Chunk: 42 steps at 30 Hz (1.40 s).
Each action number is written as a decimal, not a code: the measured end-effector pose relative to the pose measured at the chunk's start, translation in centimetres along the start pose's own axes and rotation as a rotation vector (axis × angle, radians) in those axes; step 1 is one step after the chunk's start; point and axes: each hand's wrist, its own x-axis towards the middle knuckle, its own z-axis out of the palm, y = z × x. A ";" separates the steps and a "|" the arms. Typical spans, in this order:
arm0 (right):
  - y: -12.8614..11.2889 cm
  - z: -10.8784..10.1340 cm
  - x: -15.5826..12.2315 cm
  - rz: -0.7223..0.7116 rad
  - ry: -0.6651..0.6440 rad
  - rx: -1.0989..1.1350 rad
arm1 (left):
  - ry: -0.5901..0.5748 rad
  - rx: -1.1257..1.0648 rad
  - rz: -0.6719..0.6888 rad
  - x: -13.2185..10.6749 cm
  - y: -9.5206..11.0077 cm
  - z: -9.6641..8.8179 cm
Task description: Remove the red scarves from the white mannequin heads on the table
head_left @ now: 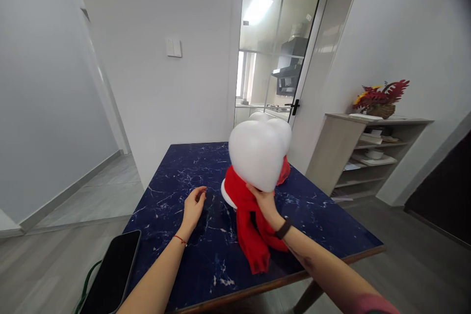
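Right hand (265, 204): fingers closed on the red scarf (250, 216) just under the chin of the white foam head (259, 154) — gripping the cloth where it wraps the neck.
Left hand (193, 207): released, fingers loosely curled, resting on the dark blue marble table (176, 167), apart from the scarf.
Foam head: directly above and just beyond the right hand, upright, long axis vertical.
Scarf: wound round the neck; loose ends hang below the right hand toward the near table edge.
Nearer hand: the right — already on the scarf; the left lies to its left.
Phone (112, 274): near the left forearm, screen dark.
Containers: a basket (380, 109) on the far shelf holds red foliage.
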 end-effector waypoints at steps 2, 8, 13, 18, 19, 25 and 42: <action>1.2 2.9 0.2 -0.031 -0.006 0.002 | 0.000 0.017 0.050 0.0 0.0 0.0; 4.3 9.1 1.4 -0.018 0.128 -0.143 | -0.061 0.047 0.126 0.0 -0.5 0.0; 5.8 12.7 1.7 -0.009 0.152 -0.334 | -0.105 -0.011 0.077 0.2 -1.6 0.2; 6.0 14.9 2.1 0.039 0.131 -0.447 | -0.082 -0.061 -0.018 1.1 -1.9 0.6; 6.1 15.1 2.2 0.033 0.127 -0.451 | -0.068 -0.056 -0.035 1.4 -1.9 0.7; 6.3 14.9 2.2 0.039 0.094 -0.435 | 0.045 0.127 -0.029 3.5 -2.5 1.5; 6.9 3.8 0.9 0.062 -0.550 -0.486 | -0.066 0.225 0.113 2.1 -1.9 0.4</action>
